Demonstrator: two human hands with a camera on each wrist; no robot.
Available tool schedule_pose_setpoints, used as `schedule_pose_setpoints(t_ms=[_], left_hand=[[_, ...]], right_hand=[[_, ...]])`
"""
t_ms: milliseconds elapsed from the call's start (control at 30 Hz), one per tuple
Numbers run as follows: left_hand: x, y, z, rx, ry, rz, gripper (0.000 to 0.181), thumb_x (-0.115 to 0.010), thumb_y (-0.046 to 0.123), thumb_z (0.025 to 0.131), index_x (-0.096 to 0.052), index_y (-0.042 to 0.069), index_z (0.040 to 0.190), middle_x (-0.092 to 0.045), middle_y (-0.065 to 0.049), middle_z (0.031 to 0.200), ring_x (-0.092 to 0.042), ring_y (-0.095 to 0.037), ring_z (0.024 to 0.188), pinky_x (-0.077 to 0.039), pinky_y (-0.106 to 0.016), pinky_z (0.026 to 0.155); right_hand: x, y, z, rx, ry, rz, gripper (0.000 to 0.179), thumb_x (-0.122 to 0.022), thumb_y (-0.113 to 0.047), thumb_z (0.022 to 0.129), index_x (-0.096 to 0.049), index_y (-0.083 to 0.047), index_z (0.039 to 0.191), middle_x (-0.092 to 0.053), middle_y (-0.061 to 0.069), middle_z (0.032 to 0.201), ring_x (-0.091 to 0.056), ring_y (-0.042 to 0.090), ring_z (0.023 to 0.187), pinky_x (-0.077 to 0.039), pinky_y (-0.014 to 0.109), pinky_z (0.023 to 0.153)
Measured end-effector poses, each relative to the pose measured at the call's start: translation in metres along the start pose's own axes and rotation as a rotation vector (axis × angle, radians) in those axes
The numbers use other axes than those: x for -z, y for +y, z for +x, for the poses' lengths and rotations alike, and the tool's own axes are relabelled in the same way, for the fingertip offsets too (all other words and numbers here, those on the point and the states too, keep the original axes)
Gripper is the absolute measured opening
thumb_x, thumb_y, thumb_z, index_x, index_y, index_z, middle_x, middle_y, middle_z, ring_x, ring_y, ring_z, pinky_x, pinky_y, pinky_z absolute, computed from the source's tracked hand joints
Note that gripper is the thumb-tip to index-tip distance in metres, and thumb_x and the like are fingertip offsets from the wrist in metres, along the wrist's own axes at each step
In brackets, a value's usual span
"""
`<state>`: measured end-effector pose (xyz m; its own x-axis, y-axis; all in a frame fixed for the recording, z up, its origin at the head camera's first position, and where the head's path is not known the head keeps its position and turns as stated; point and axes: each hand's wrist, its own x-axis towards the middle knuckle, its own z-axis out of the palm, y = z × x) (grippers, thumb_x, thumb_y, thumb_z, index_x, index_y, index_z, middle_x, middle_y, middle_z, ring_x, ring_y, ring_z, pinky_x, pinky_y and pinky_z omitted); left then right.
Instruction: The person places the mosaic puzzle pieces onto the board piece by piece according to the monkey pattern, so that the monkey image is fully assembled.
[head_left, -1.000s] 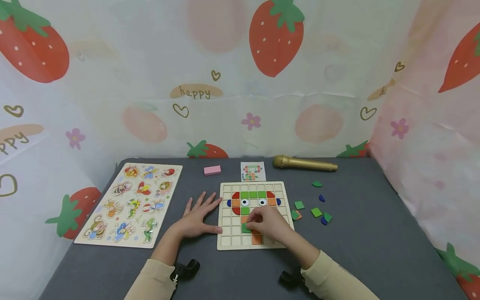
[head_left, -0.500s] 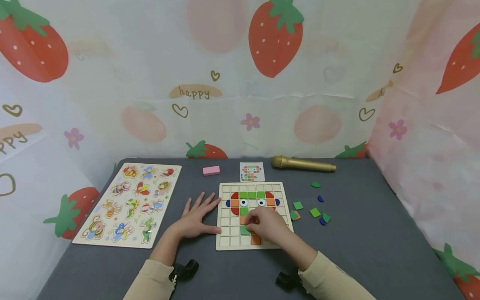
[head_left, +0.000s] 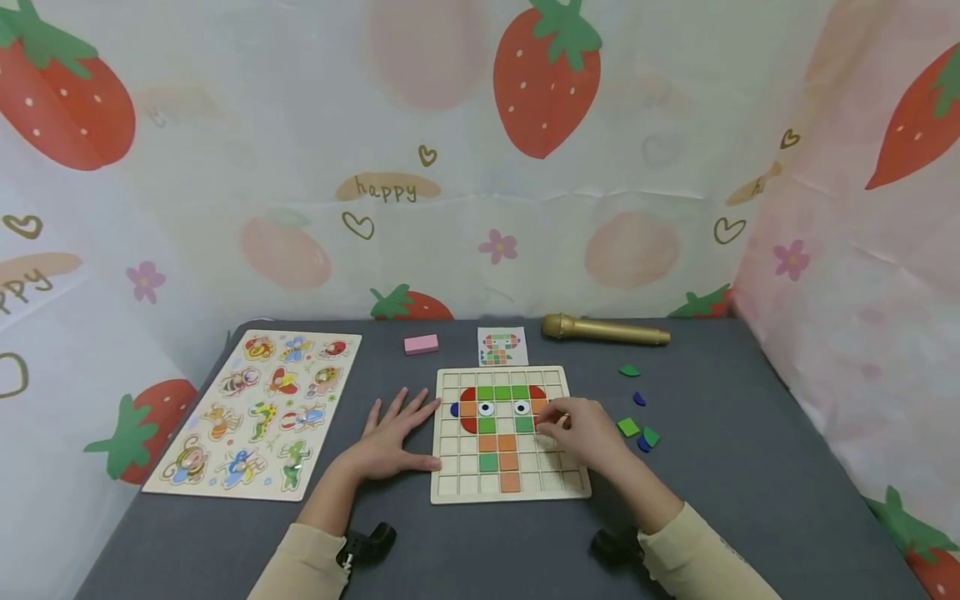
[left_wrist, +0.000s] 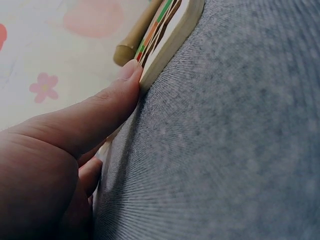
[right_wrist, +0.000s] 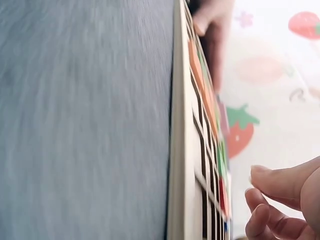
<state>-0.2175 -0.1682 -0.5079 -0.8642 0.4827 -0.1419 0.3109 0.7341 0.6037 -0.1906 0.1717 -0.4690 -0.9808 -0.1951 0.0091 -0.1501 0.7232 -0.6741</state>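
Note:
A wooden grid board (head_left: 459, 483) lies in front of me, with coloured tiles set in it as a face with two eye tiles (head_left: 486, 408) and a body below. The green square tile (head_left: 488, 462) sits flat beside an orange tile (head_left: 508, 462). My left hand (head_left: 390, 446) lies spread on the table, its thumb and fingertips at the board's left edge. My right hand (head_left: 581, 429) hovers over the board's right side, fingers loosely bent. In the right wrist view nothing shows between thumb and fingers of the right hand (right_wrist: 285, 200). It hides some tiles behind it.
Right of the board lie loose green pieces (head_left: 627, 427) and blue half-round pieces (head_left: 639, 398). Behind it are a picture card (head_left: 502, 346), a pink block (head_left: 421, 344) and a gold microphone (head_left: 606, 330). An insect puzzle board (head_left: 251, 417) lies at left.
The right hand has left the green tile, which now lies in its cell, and has moved up and right to the board's right side. The left hand stays in place.

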Motion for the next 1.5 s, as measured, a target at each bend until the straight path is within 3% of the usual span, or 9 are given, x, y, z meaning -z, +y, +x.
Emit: schedule_pose_setpoints(t_ms=[167,333,467,867,1133,1367,1500], left_hand=[[-0.001,-0.001,0.0,0.002,0.003,0.003,0.101,-0.077,0.061,0.08,-0.028,0.028,0.161,-0.014,-0.004,0.17,0.006,-0.034,0.158,0.014,-0.063,0.12],[0.0,0.0,-0.002,0.003,0.001,-0.002,0.102,-0.078,0.061,0.079,-0.028,0.027,0.161,-0.014,-0.004,0.171,0.006,-0.034,0.158,0.014,-0.062,0.12],[0.0,0.002,-0.003,0.002,0.0,0.0,0.101,-0.078,0.06,0.08,-0.029,0.026,0.161,-0.014,-0.005,0.17,0.005,-0.035,0.158,0.013,-0.062,0.12],[0.003,0.005,-0.002,-0.004,0.01,-0.001,0.101,-0.078,0.059,0.08,-0.029,0.025,0.161,-0.014,-0.004,0.17,0.005,-0.035,0.158,0.014,-0.062,0.12],[0.001,0.004,-0.002,-0.012,0.007,0.006,0.101,-0.078,0.06,0.08,-0.028,0.025,0.161,-0.014,-0.005,0.17,0.005,-0.035,0.157,0.013,-0.063,0.12],[0.001,0.003,-0.003,-0.012,0.013,-0.008,0.101,-0.078,0.058,0.081,-0.029,0.024,0.161,-0.015,-0.006,0.17,0.005,-0.036,0.157,0.014,-0.062,0.12],[0.001,0.004,-0.002,-0.01,0.009,-0.004,0.101,-0.078,0.059,0.08,-0.029,0.025,0.161,-0.014,-0.005,0.17,0.005,-0.035,0.157,0.014,-0.062,0.12]], right_hand=[[0.016,0.023,0.0,-0.009,0.058,-0.029,0.013,-0.069,-0.019,0.097,-0.075,-0.012,0.107,-0.071,0.006,0.103,-0.064,0.02,0.081,-0.053,0.035,0.065],[0.03,0.044,0.001,-0.058,0.097,-0.092,0.026,-0.062,-0.015,0.101,-0.069,-0.009,0.125,-0.06,0.019,0.127,-0.065,0.033,0.098,-0.056,0.044,0.075],[0.036,0.054,0.001,-0.097,0.093,-0.116,0.03,-0.062,-0.014,0.1,-0.067,-0.008,0.129,-0.055,0.024,0.135,-0.065,0.038,0.103,-0.057,0.047,0.077],[0.042,0.061,0.002,-0.105,0.064,-0.176,0.031,-0.073,-0.016,0.093,-0.072,-0.002,0.121,-0.063,0.023,0.124,-0.063,0.037,0.104,-0.054,0.051,0.084],[0.043,0.061,0.002,-0.138,0.037,-0.214,0.031,-0.074,-0.02,0.093,-0.074,-0.005,0.12,-0.064,0.021,0.124,-0.06,0.042,0.115,-0.05,0.058,0.095],[0.045,0.061,0.002,-0.17,0.06,-0.157,0.02,-0.08,-0.026,0.088,-0.07,-0.011,0.095,-0.069,0.008,0.099,-0.063,0.025,0.088,-0.051,0.043,0.074],[0.049,0.06,0.0,-0.168,0.057,-0.134,0.021,-0.079,-0.029,0.089,-0.065,-0.013,0.092,-0.07,0.005,0.093,-0.064,0.022,0.084,-0.048,0.035,0.066]])
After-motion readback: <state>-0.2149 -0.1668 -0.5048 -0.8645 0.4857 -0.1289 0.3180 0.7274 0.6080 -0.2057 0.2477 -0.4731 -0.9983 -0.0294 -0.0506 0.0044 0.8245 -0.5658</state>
